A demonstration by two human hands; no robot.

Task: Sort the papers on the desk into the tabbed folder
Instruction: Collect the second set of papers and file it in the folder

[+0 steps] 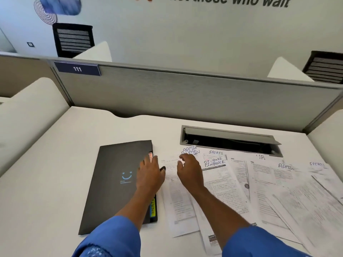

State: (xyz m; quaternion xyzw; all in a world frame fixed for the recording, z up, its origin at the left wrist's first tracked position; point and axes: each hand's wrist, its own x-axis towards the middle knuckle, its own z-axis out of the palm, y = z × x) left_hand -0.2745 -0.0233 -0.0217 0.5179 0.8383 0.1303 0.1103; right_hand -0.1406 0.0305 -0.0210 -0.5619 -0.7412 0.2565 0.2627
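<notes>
Head view: we look down on a white surface, with two forearms in blue sleeves reaching forward over it.
Folder: the black tabbed folder lies shut and flat on the surface, left of centre, with a blue smile mark on its cover. Its right edge runs just beside the leftmost sheet.
Tabs: a yellow tab reading SPORTS sticks out at the folder's right edge. We see a pinkish one further up by the fingertips, too blurred to read.
Papers: the printed papers lie fanned and overlapping to the right of the folder. ADMIN, SPORTS and FINANCE are handwritten at their tops.
Left grip: the left grip rests palm down over the folder's right edge, fingers stretched forward and relaxed, holding nothing.
Right grip: the right grip sits over the top of the leftmost sheet, fingers bent down with their tips on the paper. With the blur, we cannot tell whether they pinch the sheet or only press it.
Hatch: a grey cable hatch stands open in the surface, just behind the papers' top edges.
Partition: a grey partition closes the back of the surface and carries a blue plate marked 111.
</notes>
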